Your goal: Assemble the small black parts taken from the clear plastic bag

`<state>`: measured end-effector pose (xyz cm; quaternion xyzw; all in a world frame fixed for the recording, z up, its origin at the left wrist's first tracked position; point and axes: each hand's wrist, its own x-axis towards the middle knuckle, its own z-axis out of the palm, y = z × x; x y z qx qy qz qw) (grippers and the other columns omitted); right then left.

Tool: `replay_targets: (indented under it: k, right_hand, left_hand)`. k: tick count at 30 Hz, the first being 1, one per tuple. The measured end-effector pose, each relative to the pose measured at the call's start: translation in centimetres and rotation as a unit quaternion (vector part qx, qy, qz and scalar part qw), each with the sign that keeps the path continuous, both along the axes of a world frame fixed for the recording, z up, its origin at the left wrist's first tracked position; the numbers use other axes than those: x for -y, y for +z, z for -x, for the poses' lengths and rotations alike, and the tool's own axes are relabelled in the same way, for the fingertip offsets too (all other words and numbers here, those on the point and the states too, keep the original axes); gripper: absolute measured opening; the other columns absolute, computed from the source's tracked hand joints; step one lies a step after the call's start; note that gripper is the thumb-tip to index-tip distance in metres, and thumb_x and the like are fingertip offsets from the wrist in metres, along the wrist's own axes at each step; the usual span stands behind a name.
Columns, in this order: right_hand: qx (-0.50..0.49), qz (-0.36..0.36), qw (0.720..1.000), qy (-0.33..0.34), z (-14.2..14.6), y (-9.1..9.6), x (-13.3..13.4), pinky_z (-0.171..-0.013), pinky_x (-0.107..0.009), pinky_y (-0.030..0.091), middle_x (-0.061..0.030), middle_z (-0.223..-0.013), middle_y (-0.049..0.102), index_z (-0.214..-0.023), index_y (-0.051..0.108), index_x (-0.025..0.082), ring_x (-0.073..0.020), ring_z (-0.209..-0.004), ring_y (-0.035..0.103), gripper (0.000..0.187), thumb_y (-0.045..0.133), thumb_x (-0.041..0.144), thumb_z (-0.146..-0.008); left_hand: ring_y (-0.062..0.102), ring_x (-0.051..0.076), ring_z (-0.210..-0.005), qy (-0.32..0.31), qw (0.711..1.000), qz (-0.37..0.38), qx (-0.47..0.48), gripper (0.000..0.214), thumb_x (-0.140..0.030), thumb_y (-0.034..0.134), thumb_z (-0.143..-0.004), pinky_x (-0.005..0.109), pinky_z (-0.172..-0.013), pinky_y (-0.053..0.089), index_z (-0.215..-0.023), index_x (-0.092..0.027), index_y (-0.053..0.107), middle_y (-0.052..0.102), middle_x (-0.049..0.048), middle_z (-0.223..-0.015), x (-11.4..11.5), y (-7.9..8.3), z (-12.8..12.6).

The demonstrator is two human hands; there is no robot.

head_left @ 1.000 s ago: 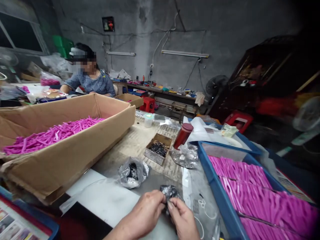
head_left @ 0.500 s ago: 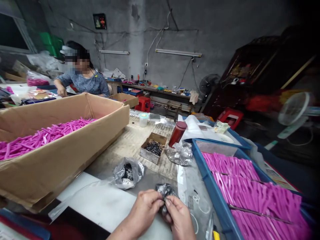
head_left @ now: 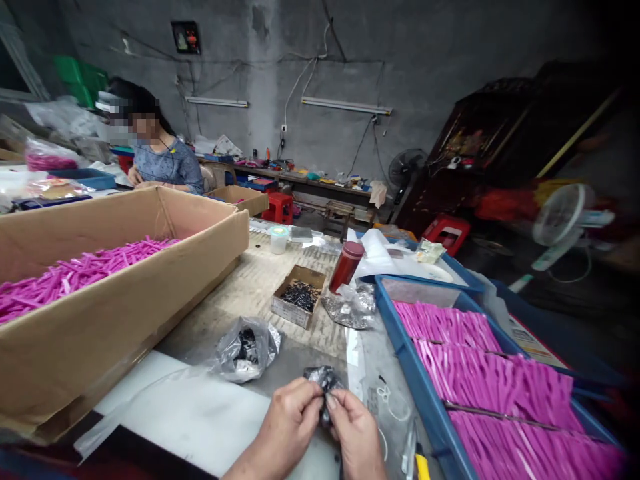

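Note:
My left hand (head_left: 289,421) and my right hand (head_left: 356,430) meet at the near edge of the worktable, thumbs and fingertips pinched together. Between them is a small dark, shiny plastic bag (head_left: 321,375), gathered at the fingers; its contents cannot be made out. Just beyond my left hand lies an opened clear plastic bag (head_left: 267,347) with small black parts in it. A small cardboard box (head_left: 291,312) of thin black pieces stands farther back. Under my forearms spreads a white sheet (head_left: 200,407).
On the left stands a large cardboard box (head_left: 125,287) of pink strips. At right, a blue tray (head_left: 407,347) holds rows of pink pieces. A dark red cylinder (head_left: 346,268) stands behind a crumpled bag (head_left: 353,307). A yellow-handled tool (head_left: 423,467) lies at right. Another person (head_left: 167,163) sits far left.
The whole view has shifted slightly, so things appear farther left. My hands keep their pinch on the dark bag. The other person's arm has drawn back toward the body.

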<state>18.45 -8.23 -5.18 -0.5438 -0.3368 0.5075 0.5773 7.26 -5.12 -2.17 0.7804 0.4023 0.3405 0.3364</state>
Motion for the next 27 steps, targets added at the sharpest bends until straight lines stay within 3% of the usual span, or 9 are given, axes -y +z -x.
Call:
replay_targets:
  k: [4, 7, 10, 13, 16, 23, 27]
  right_hand:
    - [0.135, -0.028, 0.99, 0.007, -2.1, 1.1, -0.5, -0.051, -0.022, 0.036, 0.0017, -0.055, 0.051, -0.065, 0.055, 0.015, -0.0133, -0.053, 0.046, 0.018, 0.05, 0.032, -0.069]
    - [0.285, -0.029, 0.958, 0.028, -3.3, 1.5, -1.0, -0.052, -0.023, 0.037, -0.0003, -0.057, 0.055, -0.066, 0.056, 0.016, -0.0161, -0.057, 0.049, 0.017, 0.045, 0.027, -0.072]
    - [0.432, -0.055, 0.897, 0.078, -3.5, 1.6, -1.4, -0.057, -0.024, 0.037, -0.0018, -0.063, 0.057, -0.068, 0.058, 0.018, -0.0174, -0.064, 0.052, 0.017, 0.042, 0.019, -0.073]
    - [0.555, -0.062, 0.818, 0.135, -3.0, 1.4, -1.7, -0.061, -0.022, 0.037, -0.0022, -0.067, 0.057, -0.068, 0.058, 0.02, -0.0163, -0.069, 0.052, 0.021, 0.039, 0.011, -0.073]
    - [0.63, -0.046, 0.759, 0.159, -2.4, 0.8, -2.1, -0.063, -0.021, 0.036, -0.003, -0.071, 0.058, -0.07, 0.058, 0.02, -0.0158, -0.071, 0.053, 0.023, 0.04, 0.006, -0.069]
    - [0.668, -0.029, 0.727, 0.155, -1.8, -0.4, -3.0, -0.061, -0.026, 0.035, -0.0067, -0.069, 0.06, -0.066, 0.056, 0.017, -0.0194, -0.068, 0.053, 0.022, 0.039, 0.004, -0.067]
    - [0.669, -0.04, 0.725, 0.158, -1.8, -0.5, -2.9, -0.061, -0.026, 0.034, -0.006, -0.069, 0.06, -0.067, 0.056, 0.018, -0.0192, -0.068, 0.052, 0.022, 0.038, 0.005, -0.069]
  left_hand:
    - [0.046, 0.01, -0.057, 0.009, 1.0, 0.009, 0.005, 0.016, -0.011, 0.038, -0.073, 0.019, -0.054, 0.034, -0.063, -0.016, 0.049, 0.047, -0.0017, -0.059, -0.6, 0.2, 0.5]
    - [0.045, 0.01, -0.057, 0.016, 1.0, 0.013, 0.011, 0.014, -0.013, 0.037, -0.074, 0.019, -0.054, 0.034, -0.064, -0.016, 0.046, 0.046, -0.0019, -0.06, -1.1, 0.1, 1.0]
    - [0.043, 0.011, -0.057, 0.02, 1.0, 0.011, 0.015, 0.013, -0.015, 0.036, -0.074, 0.02, -0.054, 0.033, -0.064, -0.017, 0.045, 0.045, -0.0019, -0.06, -1.5, -0.1, 1.3]
    - [0.043, 0.011, -0.058, 0.019, 1.0, 0.012, 0.011, 0.013, -0.015, 0.035, -0.075, 0.021, -0.054, 0.033, -0.065, -0.017, 0.044, 0.045, -0.0015, -0.061, -1.7, -0.2, 1.4]
    - [0.043, 0.011, -0.059, 0.012, 1.0, 0.017, 0.008, 0.013, -0.015, 0.034, -0.075, 0.021, -0.055, 0.033, -0.065, -0.017, 0.044, 0.045, -0.0013, -0.062, -1.7, -0.3, 1.5]
    - [0.042, 0.011, -0.058, -0.013, 0.999, 0.031, 0.002, 0.013, -0.015, 0.034, -0.074, 0.021, -0.055, 0.032, -0.064, -0.017, 0.041, 0.043, -0.0019, -0.061, -1.6, -0.7, 1.6]
    - [0.042, 0.011, -0.059, -0.012, 0.999, 0.039, 0.003, 0.013, -0.015, 0.033, -0.075, 0.021, -0.056, 0.032, -0.064, -0.017, 0.042, 0.043, -0.0017, -0.061, -1.6, -0.8, 1.7]
